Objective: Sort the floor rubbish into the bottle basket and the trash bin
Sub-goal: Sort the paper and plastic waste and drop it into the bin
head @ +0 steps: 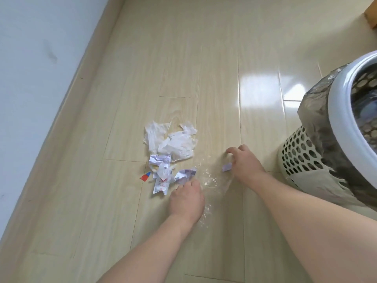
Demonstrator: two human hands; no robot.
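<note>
A heap of rubbish lies on the wooden floor: white crumpled tissues (171, 142), crumpled printed paper (161, 170) and a small red and blue scrap (145, 177). A clear crinkled plastic sheet (212, 180) lies between my hands. My left hand (187, 198) has its fingers curled down at the plastic's left edge, beside a crumpled paper ball (184, 175). My right hand (241, 162) is curled over the plastic's right side, with a small purple scrap (226, 166) by its thumb. The trash bin (302, 158), a perforated basket lined with a dark bag, stands at the right.
A white wall with a beige skirting board (61, 111) runs along the left. A brown furniture corner (372, 13) shows at the top right. Bare glossy floor (204, 58) stretches beyond the heap.
</note>
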